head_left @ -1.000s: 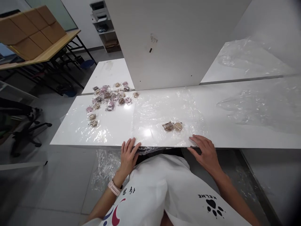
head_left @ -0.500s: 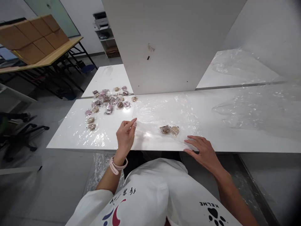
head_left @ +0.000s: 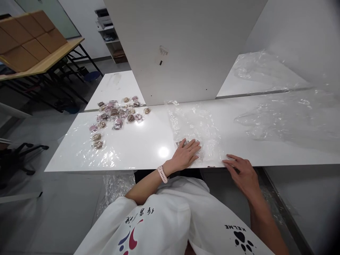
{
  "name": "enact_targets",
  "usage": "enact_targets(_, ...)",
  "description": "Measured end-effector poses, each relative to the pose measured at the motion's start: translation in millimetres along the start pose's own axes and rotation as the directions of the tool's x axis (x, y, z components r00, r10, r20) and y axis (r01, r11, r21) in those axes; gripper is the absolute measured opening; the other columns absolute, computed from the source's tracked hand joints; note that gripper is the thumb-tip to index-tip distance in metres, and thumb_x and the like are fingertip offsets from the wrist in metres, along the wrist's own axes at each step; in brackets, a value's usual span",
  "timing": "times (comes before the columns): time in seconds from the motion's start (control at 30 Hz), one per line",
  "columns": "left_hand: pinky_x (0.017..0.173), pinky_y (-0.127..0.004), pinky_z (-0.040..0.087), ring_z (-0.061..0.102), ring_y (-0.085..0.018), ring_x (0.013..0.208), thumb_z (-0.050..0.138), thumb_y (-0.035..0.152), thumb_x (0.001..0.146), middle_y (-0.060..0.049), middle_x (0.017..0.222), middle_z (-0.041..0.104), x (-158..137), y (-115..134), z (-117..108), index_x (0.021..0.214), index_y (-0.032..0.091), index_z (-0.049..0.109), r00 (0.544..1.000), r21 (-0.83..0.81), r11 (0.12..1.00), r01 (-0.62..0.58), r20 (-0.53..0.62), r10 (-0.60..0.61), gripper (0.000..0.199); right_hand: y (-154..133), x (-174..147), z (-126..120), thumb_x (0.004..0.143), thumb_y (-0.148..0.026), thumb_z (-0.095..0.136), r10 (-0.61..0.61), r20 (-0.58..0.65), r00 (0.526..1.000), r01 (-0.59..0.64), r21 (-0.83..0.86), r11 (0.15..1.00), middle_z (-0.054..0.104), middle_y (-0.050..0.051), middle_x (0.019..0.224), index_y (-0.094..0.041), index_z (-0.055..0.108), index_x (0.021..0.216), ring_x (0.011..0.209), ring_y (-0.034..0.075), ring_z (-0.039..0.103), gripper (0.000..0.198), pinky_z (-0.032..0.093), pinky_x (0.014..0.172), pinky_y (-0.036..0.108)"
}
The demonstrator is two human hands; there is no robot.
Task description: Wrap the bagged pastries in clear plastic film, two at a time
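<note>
My left hand (head_left: pixel 186 153) lies flat, fingers stretched, on a sheet of clear plastic film (head_left: pixel 195 122) near the table's front edge. Partly under its fingers are brown wrapped pieces (head_left: pixel 181 143), mostly hidden by the hand and film. At the film's right front corner, my right hand (head_left: pixel 241 173) has its fingertips closed on the film's edge. Many small round pieces in clear wrappers (head_left: pixel 114 112), brown, tan and purple, are spread over the left part of the table.
The white table (head_left: pixel 148 156) has a tall white panel (head_left: pixel 183 49) standing at its back. More loose plastic film (head_left: pixel 287 117) covers the right side. Crumpled film (head_left: pixel 117 187) hangs below the front edge. Cardboard boxes (head_left: pixel 34 39) stand on a wooden table at the far left.
My left hand has moved right from the film's left edge onto the brown pieces. The film's left side is now folded over to the right. My right hand shifted slightly right and closed.
</note>
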State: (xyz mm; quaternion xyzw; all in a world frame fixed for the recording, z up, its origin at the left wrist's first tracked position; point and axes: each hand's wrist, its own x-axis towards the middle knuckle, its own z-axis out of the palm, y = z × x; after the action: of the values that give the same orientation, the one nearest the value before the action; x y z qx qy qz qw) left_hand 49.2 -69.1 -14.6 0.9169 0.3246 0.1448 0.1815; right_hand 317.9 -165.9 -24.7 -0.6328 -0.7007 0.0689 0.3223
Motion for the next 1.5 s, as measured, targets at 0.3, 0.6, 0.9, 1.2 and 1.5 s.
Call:
enact_targets(0.3,0.117,-0.060,0.029,0.052,-0.032,0.132,0.046,0.026,0.099,-0.017,0.115,0.070,-1,-6,6,0.101,0.014,0.067,0.999,0.069,0.997,-0.044,-0.007,0.045,0.024,-99,125,23,0.095,-0.035,0.052,-0.279,0.237,0.931,0.139,0.477,0.868,0.067,0.007,0.096,-0.024,0.070,0.090,0.087,0.020,0.062,0.021,0.052,0.074,0.035)
enact_targets(0.6,0.108,-0.046,0.047,0.056,-0.026,0.130,0.045,0.022,0.099,-0.015,0.129,0.064,-41,12,-7,0.119,0.016,0.060,0.975,0.010,1.000,0.029,-0.221,-0.026,0.026,-80,154,108,0.077,-0.040,0.072,-0.246,0.574,0.781,-0.217,0.618,0.755,0.063,0.001,0.085,-0.020,0.067,0.086,0.077,0.016,0.056,0.022,0.046,0.071,0.032)
enact_targets(0.9,0.121,-0.056,0.026,0.028,-0.030,0.151,0.067,0.029,0.087,-0.017,0.157,0.039,-54,-14,-19,0.136,0.021,0.050,0.996,-0.039,0.998,-0.054,-0.067,0.051,0.052,-78,147,111,0.077,-0.035,0.070,-0.152,0.517,0.843,-0.233,0.603,0.763,0.060,0.000,0.081,-0.021,0.064,0.089,0.075,0.015,0.054,0.020,0.046,0.071,0.032)
enact_targets(1.2,0.068,-0.028,0.047,0.057,-0.013,0.067,0.054,0.021,0.091,0.002,0.079,0.064,-4,-32,-18,0.093,0.021,0.056,0.834,-0.482,0.789,0.380,-0.190,-0.518,0.003,-70,135,91,0.094,-0.049,0.054,-0.024,0.371,0.928,-0.270,0.717,0.643,0.067,0.007,0.113,-0.024,0.065,0.111,0.099,0.020,0.065,0.031,0.053,0.087,0.039)
enact_targets(1.5,0.067,-0.028,0.044,0.051,-0.012,0.073,0.056,0.007,0.077,-0.001,0.096,0.056,15,-47,-22,0.095,0.020,0.054,0.845,-0.503,0.791,0.348,-0.197,-0.497,0.023,-68,86,66,0.093,-0.034,0.060,-0.337,0.304,0.891,0.233,0.331,0.914,0.060,0.004,0.137,-0.036,0.058,0.138,0.124,0.026,0.053,0.045,0.049,0.103,0.047)
